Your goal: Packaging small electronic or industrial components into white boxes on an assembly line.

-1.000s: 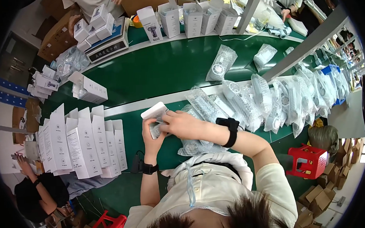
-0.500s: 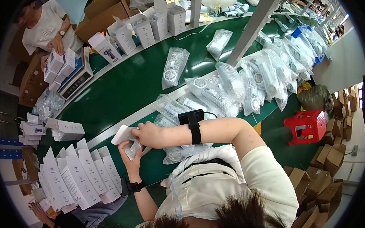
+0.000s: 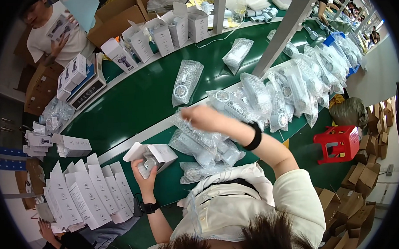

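My left hand [image 3: 145, 179] is closed on a white carton [image 3: 163, 155] with its flap up, near the table's front edge. In the carton's open end shows a clear bubble-wrapped piece [image 3: 147, 167], with my fingers beside it. My right hand [image 3: 204, 118] is off the carton, above the near end of a pile of bubble-wrapped packs [image 3: 200, 144]. Its fingers are smeared by motion, so whether they hold anything cannot be seen. More bubble-wrapped packs [image 3: 296, 87] lie heaped to the right. Two single packs, one being a bubble-wrapped bag [image 3: 187, 82], rest on the green belt [image 3: 118, 108].
Several open white cartons [image 3: 84, 194] stand in a row at my left. More open cartons [image 3: 162, 35] line the belt's far side. A grey post [image 3: 289, 29] rises at the right. A red stool [image 3: 337, 144] is on the floor. Across the belt, a person [image 3: 55, 35] holds a printed box.
My right hand has left the carton and moved up and right toward the packs. More of the carton now shows in my left hand. The person across has lifted a box.
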`<state>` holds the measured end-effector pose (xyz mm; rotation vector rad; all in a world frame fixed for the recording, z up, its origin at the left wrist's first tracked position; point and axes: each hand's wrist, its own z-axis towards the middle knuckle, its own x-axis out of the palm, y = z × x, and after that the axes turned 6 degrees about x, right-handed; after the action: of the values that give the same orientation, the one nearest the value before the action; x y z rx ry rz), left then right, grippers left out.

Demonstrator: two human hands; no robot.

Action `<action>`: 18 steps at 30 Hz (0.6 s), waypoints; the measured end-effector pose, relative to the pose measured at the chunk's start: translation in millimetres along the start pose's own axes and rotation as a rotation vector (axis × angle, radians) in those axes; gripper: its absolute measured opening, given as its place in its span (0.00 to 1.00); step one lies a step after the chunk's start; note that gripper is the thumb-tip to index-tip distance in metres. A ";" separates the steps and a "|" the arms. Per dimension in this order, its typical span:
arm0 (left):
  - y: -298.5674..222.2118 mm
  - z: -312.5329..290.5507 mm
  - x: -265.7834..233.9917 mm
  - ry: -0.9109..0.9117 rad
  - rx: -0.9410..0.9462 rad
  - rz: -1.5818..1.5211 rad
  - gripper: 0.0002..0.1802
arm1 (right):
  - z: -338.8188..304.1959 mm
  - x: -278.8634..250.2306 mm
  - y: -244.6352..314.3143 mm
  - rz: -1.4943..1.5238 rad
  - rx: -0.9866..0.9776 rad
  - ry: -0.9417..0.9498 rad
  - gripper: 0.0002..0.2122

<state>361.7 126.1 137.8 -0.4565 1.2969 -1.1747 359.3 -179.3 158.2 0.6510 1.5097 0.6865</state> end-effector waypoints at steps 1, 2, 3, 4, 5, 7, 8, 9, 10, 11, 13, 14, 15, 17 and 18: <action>-9.4 1.9 -2.8 0.015 0.012 0.069 0.24 | 3.3 -24.3 -29.1 -0.109 0.032 -0.143 0.11; -19.6 6.5 -4.1 0.034 0.029 0.136 0.22 | 7.1 -40.8 -65.3 -0.343 0.093 -0.289 0.10; -25.6 7.5 -3.8 0.051 0.042 0.202 0.20 | 9.0 -57.4 -93.9 -0.569 0.243 -0.207 0.10; -29.5 9.0 -1.6 0.044 0.041 0.198 0.20 | 8.3 -68.9 -126.3 -0.764 0.373 -0.077 0.11; -32.9 9.5 0.0 0.054 0.036 0.186 0.18 | 6.1 -71.4 -159.5 -0.776 0.433 0.022 0.11; -36.2 10.6 0.6 0.063 0.019 0.175 0.14 | 1.8 -70.3 -204.2 -0.606 0.418 0.204 0.10; -36.6 11.9 -0.4 0.047 0.011 0.180 0.14 | -1.2 -67.9 -214.9 -0.429 0.350 0.285 0.10; -37.0 14.1 -1.4 0.054 -0.010 0.184 0.13 | -3.8 -59.2 -225.9 -0.421 0.392 0.263 0.10; -37.3 17.1 -1.8 0.064 -0.028 0.185 0.11 | -7.2 -51.5 -237.0 -0.412 0.437 0.238 0.10; -36.4 17.8 -2.7 0.070 -0.056 0.191 0.10 | -7.7 -48.5 -236.7 -0.415 0.422 0.251 0.10; -38.4 17.8 -6.7 0.040 -0.094 0.181 0.10 | -9.1 -48.1 -224.1 -0.502 0.296 0.135 0.10; -38.7 20.3 -6.9 0.032 -0.108 0.155 0.10 | -12.6 -49.9 -218.7 -0.543 0.241 0.068 0.10; -38.3 21.9 -7.7 0.025 -0.122 0.128 0.10 | -15.5 -51.2 -214.6 -0.544 0.234 0.074 0.10; -34.8 24.1 -9.3 0.018 -0.127 0.121 0.10 | -21.7 -55.8 -207.6 -0.331 0.184 -0.017 0.08; -33.0 25.0 -9.8 0.017 -0.126 0.113 0.10 | -24.5 -56.7 -204.4 -0.225 0.160 -0.062 0.07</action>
<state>372.2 113.1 176.9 -0.4591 1.3987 -1.0085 338.0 -357.5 42.4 0.6056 1.5623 0.3738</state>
